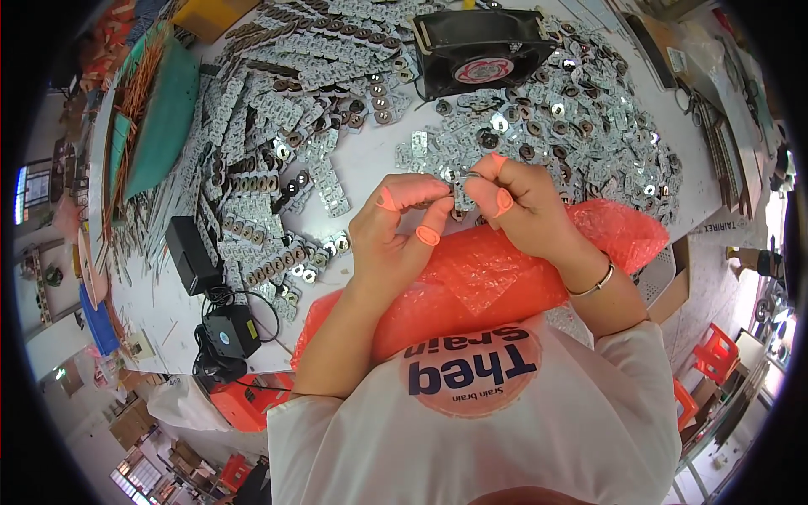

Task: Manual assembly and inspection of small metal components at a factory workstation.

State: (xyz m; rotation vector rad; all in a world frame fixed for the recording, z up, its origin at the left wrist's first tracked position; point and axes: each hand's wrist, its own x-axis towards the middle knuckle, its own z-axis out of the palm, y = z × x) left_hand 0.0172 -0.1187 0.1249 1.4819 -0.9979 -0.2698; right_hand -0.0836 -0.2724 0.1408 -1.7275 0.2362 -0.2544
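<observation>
My left hand [394,227] and my right hand [515,206] meet above the white table [370,160], both with orange rubber finger cots on the fingertips. Together they pinch a small silvery circuit board strip [461,195] with round dark parts on it. My right wrist carries a thin bracelet. Both forearms rest on a roll of orange bubble wrap [497,278] at the table's near edge.
Heaps of similar small board strips [278,135] and loose pieces [581,126] cover the table. A black square fan [480,50] stands at the far side. A black power adapter [192,252] and a black box with cables [229,330] lie left. A teal tray [164,109] holds copper wires.
</observation>
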